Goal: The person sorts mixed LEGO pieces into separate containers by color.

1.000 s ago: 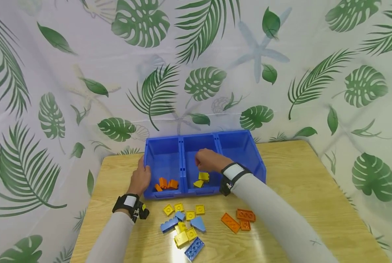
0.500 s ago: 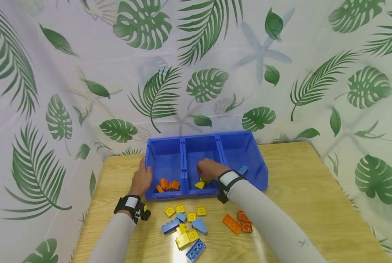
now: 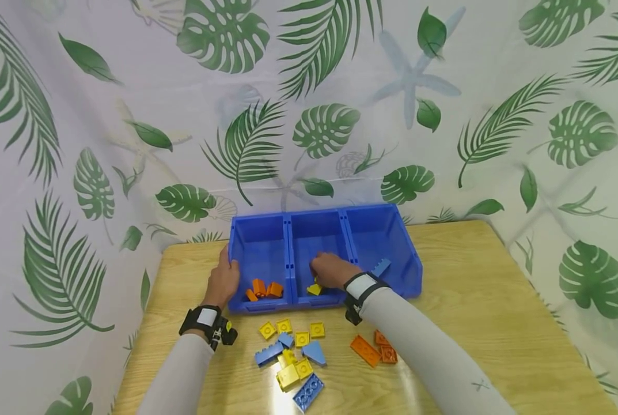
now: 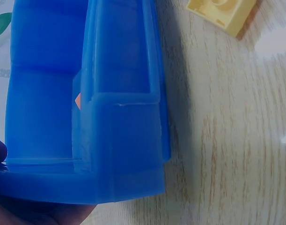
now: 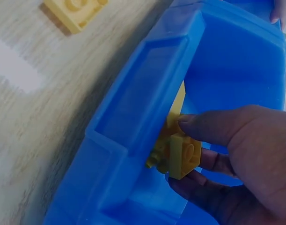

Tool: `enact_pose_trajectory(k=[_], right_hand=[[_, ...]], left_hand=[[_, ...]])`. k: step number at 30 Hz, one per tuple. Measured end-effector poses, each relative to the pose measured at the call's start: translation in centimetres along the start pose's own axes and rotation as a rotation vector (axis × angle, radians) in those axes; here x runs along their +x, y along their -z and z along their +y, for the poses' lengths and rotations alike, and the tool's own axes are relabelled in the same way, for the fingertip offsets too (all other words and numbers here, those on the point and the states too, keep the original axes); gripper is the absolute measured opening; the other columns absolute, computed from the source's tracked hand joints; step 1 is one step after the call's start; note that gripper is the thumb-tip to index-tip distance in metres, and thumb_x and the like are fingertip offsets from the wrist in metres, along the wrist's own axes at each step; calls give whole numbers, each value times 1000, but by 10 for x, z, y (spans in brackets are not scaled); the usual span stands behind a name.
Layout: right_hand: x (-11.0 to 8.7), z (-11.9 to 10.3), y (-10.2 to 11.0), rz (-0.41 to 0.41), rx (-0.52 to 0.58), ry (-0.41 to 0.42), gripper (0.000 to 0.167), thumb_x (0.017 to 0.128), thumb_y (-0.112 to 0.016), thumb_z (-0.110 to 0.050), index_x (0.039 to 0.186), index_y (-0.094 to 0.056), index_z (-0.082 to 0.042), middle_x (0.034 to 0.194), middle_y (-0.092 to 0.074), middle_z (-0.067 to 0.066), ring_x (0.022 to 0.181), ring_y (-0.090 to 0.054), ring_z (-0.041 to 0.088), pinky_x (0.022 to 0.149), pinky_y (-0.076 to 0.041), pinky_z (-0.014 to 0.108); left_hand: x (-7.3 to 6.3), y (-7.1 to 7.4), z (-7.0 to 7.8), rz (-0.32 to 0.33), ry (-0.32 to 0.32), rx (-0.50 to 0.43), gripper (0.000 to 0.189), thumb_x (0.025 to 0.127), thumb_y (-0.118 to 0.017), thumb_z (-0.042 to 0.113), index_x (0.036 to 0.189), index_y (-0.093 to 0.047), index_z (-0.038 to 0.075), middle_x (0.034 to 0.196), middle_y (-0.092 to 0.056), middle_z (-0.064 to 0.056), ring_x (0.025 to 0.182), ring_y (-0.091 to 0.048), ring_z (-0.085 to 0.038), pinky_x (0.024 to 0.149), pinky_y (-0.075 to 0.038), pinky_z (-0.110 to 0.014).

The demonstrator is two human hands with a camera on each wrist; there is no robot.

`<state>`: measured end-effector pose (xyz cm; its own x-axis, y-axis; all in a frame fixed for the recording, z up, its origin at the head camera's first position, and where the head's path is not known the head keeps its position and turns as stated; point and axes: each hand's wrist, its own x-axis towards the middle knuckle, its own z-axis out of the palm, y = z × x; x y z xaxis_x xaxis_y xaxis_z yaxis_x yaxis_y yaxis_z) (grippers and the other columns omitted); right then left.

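Note:
A blue three-compartment bin (image 3: 263,308) stands at the back of the table. My left hand (image 3: 222,282) holds its left side wall (image 4: 44,186), thumb on one face and fingers on the other. Inside the middle compartment, my right hand (image 3: 334,270) pinches a small yellow toy brick (image 5: 184,155) between thumb and fingers, as the right wrist view shows. Other yellow bricks (image 3: 314,289) lie beneath it, against the front wall. Several orange bricks (image 3: 274,290) sit in the left compartment. In the right one lies a blue brick (image 3: 381,267), partly behind the right wrist.
Loose yellow bricks (image 3: 288,377), blue bricks (image 3: 309,393) and a blue wedge-shaped piece (image 3: 314,353) are spread in front of the bin. Flat orange bricks (image 3: 366,351) lie to the right, partly under the right forearm. A leaf-patterned cloth (image 3: 314,132) hangs right behind the bin.
My right hand has come down lower and nearer the front inside the middle compartment. The blue brick in the right compartment has come into view. My left hand stays on the bin's side.

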<state>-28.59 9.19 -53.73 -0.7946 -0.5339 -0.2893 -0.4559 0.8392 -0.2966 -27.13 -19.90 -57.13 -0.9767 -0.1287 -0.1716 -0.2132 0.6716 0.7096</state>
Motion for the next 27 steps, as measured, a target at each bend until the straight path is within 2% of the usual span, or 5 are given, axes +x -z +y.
enact_pose_trajectory(k=[7, 14, 17, 21, 27], right_hand=[[-10, 5, -2, 21, -29, 42, 21, 98, -68, -10, 117, -74, -3, 112, -66, 13, 100, -63, 26, 90, -57, 41], [-30, 13, 15, 98, -50, 95, 23, 97, -69, -11, 119, -74, -4, 115, -65, 14, 99, -64, 26, 87, -58, 41], [-42, 18, 24, 163, -66, 116, 22, 97, -71, -13, 117, -73, -6, 114, -65, 13, 98, -64, 27, 87, -58, 42], [-62, 29, 34, 263, -40, 87, 23, 98, -70, -17, 119, -71, -7, 118, -65, 14, 107, -64, 31, 94, -56, 45], [-84, 63, 48, 451, 22, -29, 31, 97, -69, -14, 123, -66, 2, 119, -65, 22, 112, -62, 41, 99, -52, 52]], left_hand=[[-11, -4, 2, 11, 15, 0, 63, 110, -29, 30, 168, -8, 16, 161, -41, -27, 141, -49, -52, 117, -38, -65], [-19, -6, 4, 19, 10, 4, 64, 109, -28, 29, 168, -9, 15, 160, -42, -29, 139, -50, -53, 116, -39, -66], [-17, -6, 3, 12, 6, 4, 63, 109, -27, 31, 168, -9, 15, 160, -42, -29, 138, -51, -53, 115, -40, -66], [-14, -5, 1, 8, -4, 7, 63, 109, -26, 31, 168, -10, 15, 159, -43, -30, 137, -52, -53, 114, -41, -66], [-5, -1, -1, -10, -14, 15, 63, 110, -27, 29, 168, -9, 14, 160, -42, -29, 138, -51, -53, 114, -41, -66]])
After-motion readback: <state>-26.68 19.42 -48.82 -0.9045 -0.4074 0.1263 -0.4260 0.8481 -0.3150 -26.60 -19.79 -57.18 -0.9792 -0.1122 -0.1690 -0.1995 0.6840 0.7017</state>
